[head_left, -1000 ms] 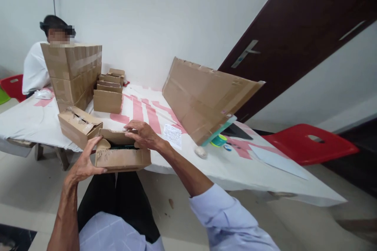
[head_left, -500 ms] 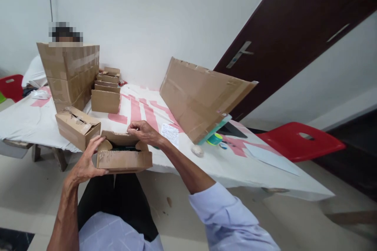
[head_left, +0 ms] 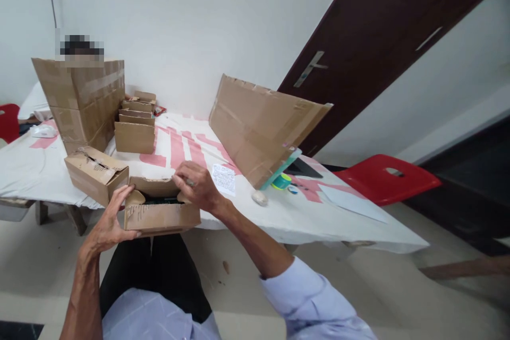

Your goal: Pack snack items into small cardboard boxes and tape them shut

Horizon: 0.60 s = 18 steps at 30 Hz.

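I read matt, rough-edged cardboard on the open box (head_left: 162,217) by the near edge of the surface (head_left: 247,218). Cover: matt white cloth (head_left: 311,223). Far-edge chair (head_left: 376,186): smooth plastic.

You can't make out what lies inside the small open carton (head_left: 162,217): its interior is dark, and your right hand (head_left: 198,186) covers its far right corner. Whether the curled fingers (head_left: 184,173) there pinch anything is too unclear to tell. The stacked cartons (head_left: 90,98) hide most of the co-worker (head_left: 32,100), whose head is pixelated. The marks on the paper sheet (head_left: 224,179) are too small to read. The left red chair (head_left: 8,123), the dark door (head_left: 358,26) and your right sleeve (head_left: 314,303) run out of frame.
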{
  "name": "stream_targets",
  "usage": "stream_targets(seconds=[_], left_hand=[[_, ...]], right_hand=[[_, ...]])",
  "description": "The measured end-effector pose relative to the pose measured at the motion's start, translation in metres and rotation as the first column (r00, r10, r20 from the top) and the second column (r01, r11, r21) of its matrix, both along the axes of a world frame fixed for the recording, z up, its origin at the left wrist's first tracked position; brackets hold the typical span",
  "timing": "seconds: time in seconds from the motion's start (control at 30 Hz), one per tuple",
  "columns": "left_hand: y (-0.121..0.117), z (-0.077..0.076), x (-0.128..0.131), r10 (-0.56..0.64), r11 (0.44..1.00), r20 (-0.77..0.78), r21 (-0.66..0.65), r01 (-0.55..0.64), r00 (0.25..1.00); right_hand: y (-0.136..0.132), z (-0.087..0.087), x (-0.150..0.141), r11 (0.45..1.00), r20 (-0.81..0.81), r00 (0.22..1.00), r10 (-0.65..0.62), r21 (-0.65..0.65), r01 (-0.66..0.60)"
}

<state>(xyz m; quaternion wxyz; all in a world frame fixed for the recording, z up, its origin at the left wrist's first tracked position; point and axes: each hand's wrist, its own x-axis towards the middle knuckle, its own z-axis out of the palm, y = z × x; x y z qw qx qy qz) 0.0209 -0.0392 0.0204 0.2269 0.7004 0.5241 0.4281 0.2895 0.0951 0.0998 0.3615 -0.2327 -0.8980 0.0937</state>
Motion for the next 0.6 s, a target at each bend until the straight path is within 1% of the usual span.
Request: stream_targets(seconds=[0.03,0.1,0.13,0.2,0.23,0.27,0.33,0.37,0.4,0.43,0.47,0.53,0.57,0.6], left_hand=[[0.000,0.000,0.000,-0.001,1.000,-0.001,0.001,0.001,1.000],[0.000,0.001,0.000,0.001,1.000,-0.005,0.002,-0.001,1.000],[0.000,0.001,-0.001,0.002,1.000,-0.007,0.002,-0.002,1.000],[-0.001,0.002,-0.001,-0.003,1.000,-0.005,0.000,0.003,1.000],[-0.001,0.002,0.000,-0.009,1.000,-0.001,-0.001,0.009,1.000],[-0.001,0.002,0.000,-0.014,1.000,0.004,0.000,0.014,1.000],[0.000,0.001,0.001,-0.016,1.000,0.013,0.008,0.016,1.000],[0.000,0.000,0.002,-0.014,1.000,0.015,0.012,0.014,1.000],[0.001,-0.001,0.003,-0.012,1.000,0.017,0.014,0.012,1.000],[0.001,-0.001,0.003,-0.013,1.000,0.020,0.013,0.012,1.000],[0.002,-0.002,0.003,-0.015,1.000,0.024,0.013,0.015,1.000],[0.002,-0.002,0.003,-0.022,1.000,0.029,0.012,0.022,0.999],[0.002,-0.002,0.003,-0.025,1.000,0.029,0.012,0.024,0.999],[0.003,-0.002,0.003,-0.023,1.000,0.028,0.013,0.023,0.999]], right_hand=[[-0.006,-0.006,0.003,0.999,0.076,0.997,0.034,0.012,-0.035],[-0.019,-0.016,0.011,0.994,0.234,0.966,0.112,-0.025,-0.109],[-0.024,-0.020,0.015,0.989,0.284,0.948,0.147,-0.063,-0.134],[-0.033,-0.023,0.021,0.963,0.310,0.920,0.241,-0.190,-0.189],[-0.036,-0.022,0.024,0.935,0.290,0.908,0.304,-0.273,-0.226],[-0.038,-0.019,0.025,0.895,0.255,0.894,0.367,-0.357,-0.266],[-0.038,-0.015,0.023,0.798,0.192,0.857,0.478,-0.503,-0.332],[-0.037,-0.014,0.021,0.766,0.181,0.846,0.501,-0.547,-0.337],[-0.035,-0.014,0.018,0.764,0.192,0.847,0.495,-0.560,-0.319],[-0.033,-0.015,0.014,0.791,0.226,0.856,0.464,-0.541,-0.286],[-0.031,-0.018,0.011,0.837,0.276,0.868,0.413,-0.491,-0.242],[-0.026,-0.028,0.004,0.929,0.393,0.871,0.295,-0.331,-0.165],[-0.024,-0.033,0.002,0.957,0.454,0.856,0.247,-0.251,-0.143],[-0.023,-0.038,-0.001,0.975,0.515,0.832,0.205,-0.186,-0.125]])
